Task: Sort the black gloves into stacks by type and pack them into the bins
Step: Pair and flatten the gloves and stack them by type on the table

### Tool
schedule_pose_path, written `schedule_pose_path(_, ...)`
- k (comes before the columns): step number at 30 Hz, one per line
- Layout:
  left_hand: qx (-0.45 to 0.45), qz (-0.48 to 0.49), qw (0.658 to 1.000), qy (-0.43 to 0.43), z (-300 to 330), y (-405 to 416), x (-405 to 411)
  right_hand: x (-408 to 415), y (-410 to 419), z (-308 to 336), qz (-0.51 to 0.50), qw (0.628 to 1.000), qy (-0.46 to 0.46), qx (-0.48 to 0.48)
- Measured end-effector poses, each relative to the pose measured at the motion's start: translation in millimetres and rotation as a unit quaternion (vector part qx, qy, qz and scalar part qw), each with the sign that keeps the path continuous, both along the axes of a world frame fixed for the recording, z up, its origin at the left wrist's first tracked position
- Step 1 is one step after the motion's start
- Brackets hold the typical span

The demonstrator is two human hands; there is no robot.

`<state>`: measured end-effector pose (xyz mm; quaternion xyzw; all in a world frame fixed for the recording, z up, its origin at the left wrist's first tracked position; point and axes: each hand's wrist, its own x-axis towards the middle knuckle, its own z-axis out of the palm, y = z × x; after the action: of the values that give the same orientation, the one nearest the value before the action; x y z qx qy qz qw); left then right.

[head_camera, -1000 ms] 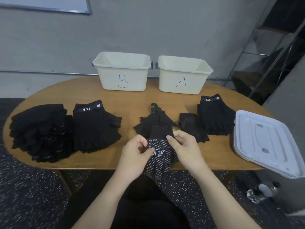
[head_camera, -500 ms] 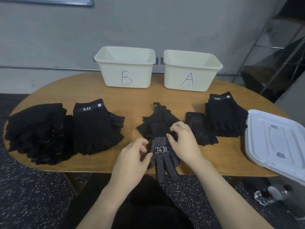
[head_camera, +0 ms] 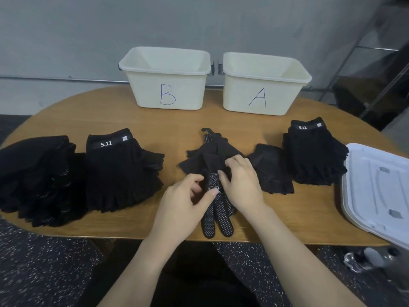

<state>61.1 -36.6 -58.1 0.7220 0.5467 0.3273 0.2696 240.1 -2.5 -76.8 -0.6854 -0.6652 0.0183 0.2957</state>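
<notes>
A black glove with white grip dots (head_camera: pixel 218 218) lies at the table's front edge, its fingers pointing toward me. My left hand (head_camera: pixel 183 202) pinches its left side near the printed patch. My right hand (head_camera: pixel 240 185) grips its cuff, over a small heap of black gloves (head_camera: pixel 210 151) in the middle. Stacks stand around: dotted gloves (head_camera: pixel 37 178) far left, fingerless 5.11 gloves (head_camera: pixel 121 169) beside them, another 5.11 stack (head_camera: pixel 314 151) at right, and a single fingerless glove (head_camera: pixel 272 171). Cream bins marked B (head_camera: pixel 167 85) and A (head_camera: pixel 263 89) stand at the back, nothing visible inside.
The oval wooden table (head_camera: pixel 287 218) carries everything. A white plastic lid (head_camera: pixel 380 189) overhangs its right edge. A metal rack (head_camera: pixel 376 74) stands to the right, and a crumpled wrapper (head_camera: pixel 365 260) lies on the speckled floor.
Both hands and the dotted glove have shifted forward onto the table, toward the middle heap. My left thumb has closed onto the glove's patch, and my right hand sits higher on the cuff.
</notes>
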Motion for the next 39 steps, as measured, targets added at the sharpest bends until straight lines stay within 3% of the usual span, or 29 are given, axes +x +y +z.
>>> schedule_pose_path(6,-0.039,0.058,0.998,-0.005,2,7,-10,-4,17,3,-0.002,1.0,-0.001,-0.016)
schedule_pose_path(14,-0.123,0.06,0.991,-0.003,-4,9,-24,-2,5,9,0.011,0.999,0.039,-0.026)
schedule_pose_path(24,-0.091,0.021,0.995,0.032,8,22,-11,4,-30,14,0.014,0.993,0.078,-0.088)
schedule_pose_path(28,-0.106,-0.003,0.994,-0.001,10,30,-7,9,-40,22,0.026,0.978,0.177,-0.108)
schedule_pose_path(32,-0.119,-0.013,0.991,-0.057,15,24,-10,14,-52,35,0.035,0.943,0.305,-0.13)
schedule_pose_path(39,-0.153,-0.06,0.981,-0.107,42,3,-22,7,-79,75,0.056,0.88,0.447,-0.15)
